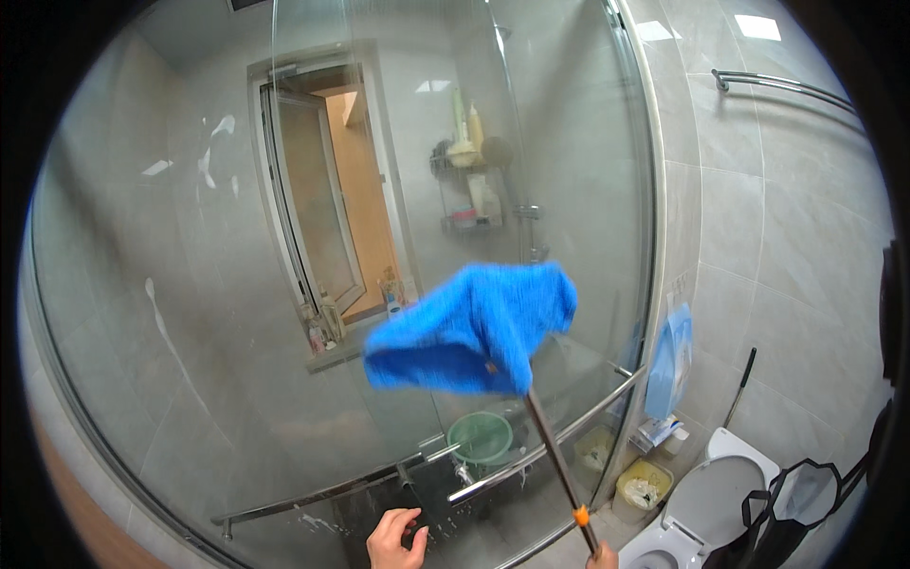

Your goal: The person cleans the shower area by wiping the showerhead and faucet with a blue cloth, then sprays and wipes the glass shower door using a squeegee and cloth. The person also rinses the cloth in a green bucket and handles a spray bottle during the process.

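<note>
A dark metal pole [553, 451] with an orange collar [581, 516] slants up from my right hand [603, 557], which grips it at the bottom edge of the view. Over the pole's upper end hangs a bright blue cloth [490, 320], slightly blurred, in front of the glass shower screen [234, 398]. Whether the cloth touches the glass I cannot tell. My left hand [398, 538] is low in the middle, holding nothing, its fingers loosely curled and the thumb apart. White foam streaks [170, 348] mark the left side of the screen.
Metal bars [547, 441] cross the lower screen. Behind the glass are a green basin [480, 436], a bottle shelf [473, 224] and an open window [313, 192]. At right stand a toilet [721, 491] with raised lid, a yellowish bin [643, 491] and a black-edged bag [803, 498].
</note>
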A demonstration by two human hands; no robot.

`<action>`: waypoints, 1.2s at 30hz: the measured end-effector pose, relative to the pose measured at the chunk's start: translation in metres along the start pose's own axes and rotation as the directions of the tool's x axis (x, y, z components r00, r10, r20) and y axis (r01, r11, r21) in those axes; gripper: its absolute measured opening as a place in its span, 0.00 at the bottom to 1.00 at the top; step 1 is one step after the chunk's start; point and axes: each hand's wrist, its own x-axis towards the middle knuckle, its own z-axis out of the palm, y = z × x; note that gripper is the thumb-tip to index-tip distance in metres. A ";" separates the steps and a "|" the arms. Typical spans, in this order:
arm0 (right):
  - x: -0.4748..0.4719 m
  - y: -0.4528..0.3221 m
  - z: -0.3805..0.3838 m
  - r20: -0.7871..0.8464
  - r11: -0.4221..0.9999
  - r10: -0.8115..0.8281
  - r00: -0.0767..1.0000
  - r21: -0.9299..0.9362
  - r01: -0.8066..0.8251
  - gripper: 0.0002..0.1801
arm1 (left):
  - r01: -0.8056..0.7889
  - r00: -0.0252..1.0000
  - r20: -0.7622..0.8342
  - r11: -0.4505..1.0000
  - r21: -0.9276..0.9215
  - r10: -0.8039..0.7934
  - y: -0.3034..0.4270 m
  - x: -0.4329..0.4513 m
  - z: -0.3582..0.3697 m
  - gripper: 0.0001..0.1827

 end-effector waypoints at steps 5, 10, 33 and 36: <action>0.084 -0.180 -0.057 -0.247 0.924 -0.364 0.898 0.028 0.382 0.11 | -0.026 0.999 0.016 0.995 -0.096 0.028 -0.004 -0.004 0.000 0.16; 0.138 -0.353 -0.135 -0.452 0.702 -0.613 0.648 0.064 0.709 0.11 | -0.031 1.000 -0.005 0.993 -0.118 0.031 0.003 -0.011 -0.006 0.16; -0.043 0.098 -0.097 -0.074 0.984 0.093 0.993 -0.148 -0.103 0.04 | 0.100 0.990 0.116 0.986 -0.133 -0.084 0.086 -0.033 0.072 0.17; 0.037 0.032 -0.122 -0.194 0.998 -0.057 0.979 0.002 0.058 0.05 | 0.092 0.989 0.124 0.987 -0.134 -0.075 0.096 -0.036 0.077 0.16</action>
